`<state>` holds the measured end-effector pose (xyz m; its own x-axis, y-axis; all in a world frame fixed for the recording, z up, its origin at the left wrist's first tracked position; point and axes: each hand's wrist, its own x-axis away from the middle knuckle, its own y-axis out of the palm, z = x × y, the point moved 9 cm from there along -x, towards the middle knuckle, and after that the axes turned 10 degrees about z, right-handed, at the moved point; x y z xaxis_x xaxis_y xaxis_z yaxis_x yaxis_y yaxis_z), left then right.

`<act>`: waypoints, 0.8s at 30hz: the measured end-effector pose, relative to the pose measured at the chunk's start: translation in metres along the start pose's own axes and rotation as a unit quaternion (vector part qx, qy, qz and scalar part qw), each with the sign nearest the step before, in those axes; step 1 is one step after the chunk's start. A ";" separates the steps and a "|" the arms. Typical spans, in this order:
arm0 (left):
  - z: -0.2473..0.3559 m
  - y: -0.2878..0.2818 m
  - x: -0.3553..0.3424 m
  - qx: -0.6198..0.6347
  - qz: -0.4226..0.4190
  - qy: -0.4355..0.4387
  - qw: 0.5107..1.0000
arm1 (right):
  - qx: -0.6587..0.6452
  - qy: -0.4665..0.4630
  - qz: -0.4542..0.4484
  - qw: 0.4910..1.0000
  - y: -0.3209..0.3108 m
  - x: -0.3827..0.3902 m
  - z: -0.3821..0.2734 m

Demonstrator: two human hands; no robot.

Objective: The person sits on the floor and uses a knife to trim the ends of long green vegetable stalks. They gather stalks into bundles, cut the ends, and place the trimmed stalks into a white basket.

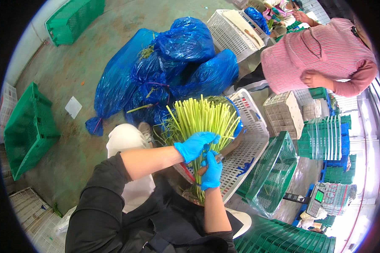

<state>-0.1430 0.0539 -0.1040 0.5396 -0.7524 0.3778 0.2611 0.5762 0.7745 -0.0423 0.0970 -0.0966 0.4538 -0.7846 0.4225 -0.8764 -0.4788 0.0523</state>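
So the main thing here is one fat bundle of green stalks, fanned out at the top like a brush. The stalks are smooth, thin and straight, pale at the blunt tips, and packed way too tight to count. It's right in front of the person, slanting over the near part of a white crate, which is plastic with a grid of little holes.

Two hands on it, both in thin, wrinkly blue gloves. The left hand is wrapped across the stalks from the side, fingers closed around them. The right hand sits just below, fingers curled in against the stems. There's a small brownish piece by those fingers, but I can't tell what it is, or what exactly that hand is pinching.

Past the bundle there's a heap of shiny, crinkled blue plastic bags, bulging and overlapping, so I can't give an honest count. They're lying on a scuffed greenish floor with one flat white sheet off to the left.

Two green mesh-sided crates are over on the left, and one green crate with clear film is just right of the white one. One co-worker in a ribbed pink top stands at upper right.
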 end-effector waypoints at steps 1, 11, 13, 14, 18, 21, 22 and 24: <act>0.002 0.003 0.000 -0.022 -0.013 0.001 1.000 | 0.005 0.007 0.010 1.000 -0.003 -0.002 0.000; 0.000 0.006 0.003 -0.011 -0.015 -0.012 1.000 | -0.003 0.008 -0.022 1.000 -0.003 -0.007 0.002; -0.005 0.002 0.001 0.009 -0.005 -0.039 0.999 | 0.003 0.008 -0.030 1.000 -0.001 -0.006 0.002; -0.008 0.000 0.000 0.011 0.008 -0.052 0.999 | 0.005 0.009 -0.032 0.999 0.000 -0.005 0.002; -0.004 -0.008 -0.006 0.043 0.048 -0.036 0.997 | 0.003 0.028 -0.027 0.999 0.003 0.002 0.002; 0.000 -0.014 -0.008 0.039 0.083 -0.025 0.995 | 0.014 0.039 -0.040 0.998 0.009 0.006 0.002; -0.001 -0.014 -0.008 0.031 0.082 -0.030 0.996 | 0.007 0.038 -0.033 0.999 0.008 0.006 0.002; -0.002 -0.011 -0.005 0.008 0.064 -0.030 0.997 | -0.011 0.033 -0.020 0.999 0.005 0.002 0.002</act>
<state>-0.1475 0.0521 -0.1152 0.5197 -0.6901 0.5037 0.1802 0.6648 0.7249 -0.0450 0.0922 -0.0971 0.4779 -0.7367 0.4784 -0.8611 -0.5005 0.0894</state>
